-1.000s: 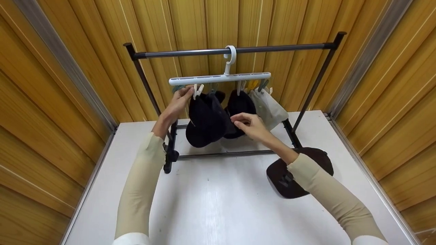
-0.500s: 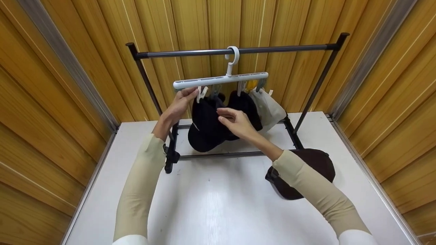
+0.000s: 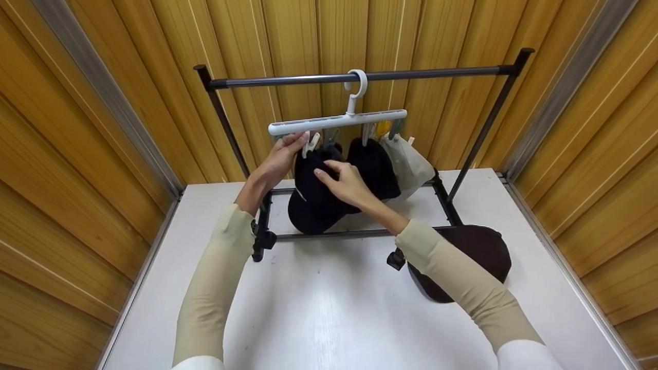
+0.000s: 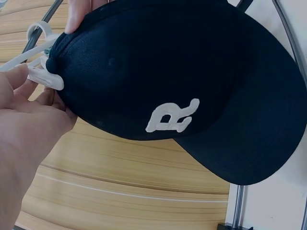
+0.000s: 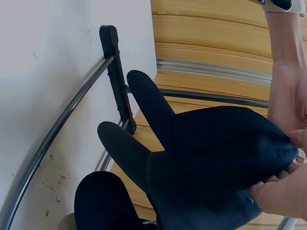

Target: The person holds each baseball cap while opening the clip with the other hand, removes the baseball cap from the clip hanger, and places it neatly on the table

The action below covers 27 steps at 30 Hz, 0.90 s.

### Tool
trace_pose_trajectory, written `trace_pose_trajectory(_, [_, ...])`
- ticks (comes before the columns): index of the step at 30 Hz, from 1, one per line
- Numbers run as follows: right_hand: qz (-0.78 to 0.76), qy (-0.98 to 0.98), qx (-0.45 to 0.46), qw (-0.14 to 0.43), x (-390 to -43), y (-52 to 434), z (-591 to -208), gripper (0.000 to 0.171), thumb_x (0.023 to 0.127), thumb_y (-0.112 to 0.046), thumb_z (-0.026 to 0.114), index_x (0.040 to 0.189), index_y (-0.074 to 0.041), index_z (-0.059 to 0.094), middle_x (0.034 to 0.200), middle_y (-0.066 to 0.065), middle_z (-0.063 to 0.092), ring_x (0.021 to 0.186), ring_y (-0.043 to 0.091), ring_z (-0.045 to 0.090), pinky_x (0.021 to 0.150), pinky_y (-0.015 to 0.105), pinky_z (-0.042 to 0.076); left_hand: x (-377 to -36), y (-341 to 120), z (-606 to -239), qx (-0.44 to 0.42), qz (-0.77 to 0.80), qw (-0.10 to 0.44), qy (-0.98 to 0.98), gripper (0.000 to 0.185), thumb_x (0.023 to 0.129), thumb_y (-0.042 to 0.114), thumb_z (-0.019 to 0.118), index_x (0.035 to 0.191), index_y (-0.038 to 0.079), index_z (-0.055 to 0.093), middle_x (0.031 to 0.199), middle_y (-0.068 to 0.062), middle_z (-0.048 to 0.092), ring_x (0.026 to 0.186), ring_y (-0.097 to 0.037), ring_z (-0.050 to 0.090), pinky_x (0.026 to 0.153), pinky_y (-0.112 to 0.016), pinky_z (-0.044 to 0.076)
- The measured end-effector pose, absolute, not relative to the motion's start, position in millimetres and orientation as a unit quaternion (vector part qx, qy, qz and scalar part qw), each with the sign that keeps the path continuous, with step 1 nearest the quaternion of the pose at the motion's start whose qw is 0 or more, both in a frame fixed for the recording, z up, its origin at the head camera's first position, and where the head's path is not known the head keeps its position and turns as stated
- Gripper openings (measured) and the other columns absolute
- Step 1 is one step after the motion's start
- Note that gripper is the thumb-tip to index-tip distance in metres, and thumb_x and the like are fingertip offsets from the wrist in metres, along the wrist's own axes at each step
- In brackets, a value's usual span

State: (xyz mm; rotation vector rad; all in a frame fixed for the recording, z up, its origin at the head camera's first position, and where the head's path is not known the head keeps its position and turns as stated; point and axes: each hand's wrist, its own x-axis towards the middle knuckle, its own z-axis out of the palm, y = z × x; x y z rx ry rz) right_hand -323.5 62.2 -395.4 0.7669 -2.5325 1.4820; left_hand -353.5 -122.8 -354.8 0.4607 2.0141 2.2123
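A navy cap with a white R on its front hangs from a white clip on a white clip hanger. The hanger hooks over the rack's top bar. My left hand pinches that clip at the cap's top edge. My right hand grips the cap's crown from the front, just below the clip. In the right wrist view its fingertips press into the fabric, and the left hand shows above them.
A black cap and a beige cap hang on the same hanger to the right. A brown cap lies on the white table under my right forearm. The rack's black posts and lower rail stand on the table; wooden walls close in on three sides.
My right hand has moved left and up from the black cap onto the navy cap's crown. The left hand has stayed at the white clip.
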Motion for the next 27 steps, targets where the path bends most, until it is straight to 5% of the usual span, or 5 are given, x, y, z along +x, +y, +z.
trace_pose_trajectory(7, [0.49, -0.819, 0.284, 0.09, -326.4, 54.9, -394.1, 0.032, 0.097, -0.024, 0.059, 0.12, -0.003, 0.066, 0.12, 0.011, 0.069, 0.112, 0.02, 0.064, 0.098, 0.035, 0.049, -352.3, -124.9, -354.9, 0.156, 0.75, 0.077, 0.638, 0.042, 0.106, 0.021, 0.036, 0.137, -0.005, 0.047, 0.144, -0.021, 0.044, 0.122, -0.012, 0.047, 0.109, -0.027, 0.031])
trace_pose_trajectory(19, [0.515, -0.816, 0.251, 0.074, -328.4, 52.0, -392.5, 0.029, 0.094, -0.021, 0.063, 0.115, -0.002, 0.069, 0.114, 0.012, 0.072, 0.108, 0.021, 0.067, 0.096, 0.035, 0.051, -354.5, -116.1, -358.1, 0.151, 0.794, 0.065, 0.586, 0.027, 0.103, 0.019, 0.043, 0.116, 0.005, 0.063, 0.105, 0.002, 0.066, 0.103, -0.011, 0.055, 0.092, -0.026, 0.042])
trace_pose_trajectory(27, [0.53, -0.812, 0.234, 0.068, -329.8, 50.2, -394.2, 0.027, 0.092, -0.018, 0.065, 0.112, 0.0, 0.07, 0.112, 0.014, 0.072, 0.107, 0.023, 0.067, 0.096, 0.036, 0.051, -354.8, -114.2, -359.3, 0.148, 0.779, 0.029, 0.609, 0.038, 0.104, 0.016, 0.043, 0.133, -0.006, 0.051, 0.108, 0.004, 0.067, 0.109, -0.012, 0.054, 0.096, -0.023, 0.039])
